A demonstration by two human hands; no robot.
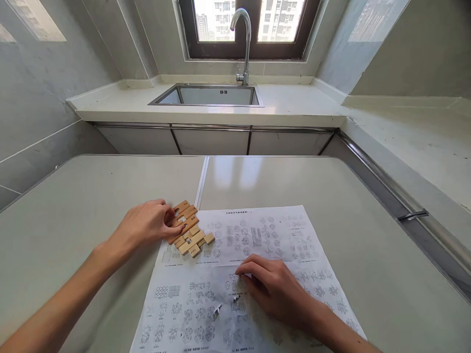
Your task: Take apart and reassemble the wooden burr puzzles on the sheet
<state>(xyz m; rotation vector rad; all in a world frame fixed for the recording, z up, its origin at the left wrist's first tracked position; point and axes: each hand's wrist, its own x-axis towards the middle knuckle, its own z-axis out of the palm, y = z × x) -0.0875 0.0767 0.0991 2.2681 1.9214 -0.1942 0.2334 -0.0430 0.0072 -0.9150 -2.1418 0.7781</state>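
Several flat wooden puzzle pieces (187, 223), some marked with numbers, lie together at the upper left corner of a printed sheet (235, 220). The darker pieces are at the back, the paler ones in front. My left hand (152, 220) grips the darker pieces at their left edge, thumb in front and fingers curled behind. Farther right, my right hand (272, 287) rests on the middle of the sheet, fingers bent together and fingertips on the printed diagrams. Nothing shows in it, though its palm is hidden.
The sheet is creased and has small torn holes (217, 312). It lies on a pale table (91, 191) with a seam. Beyond stand a counter with a sink (209, 95), a tall faucet (246, 44) and a window (279, 24). Another counter (412, 137) runs along the right.
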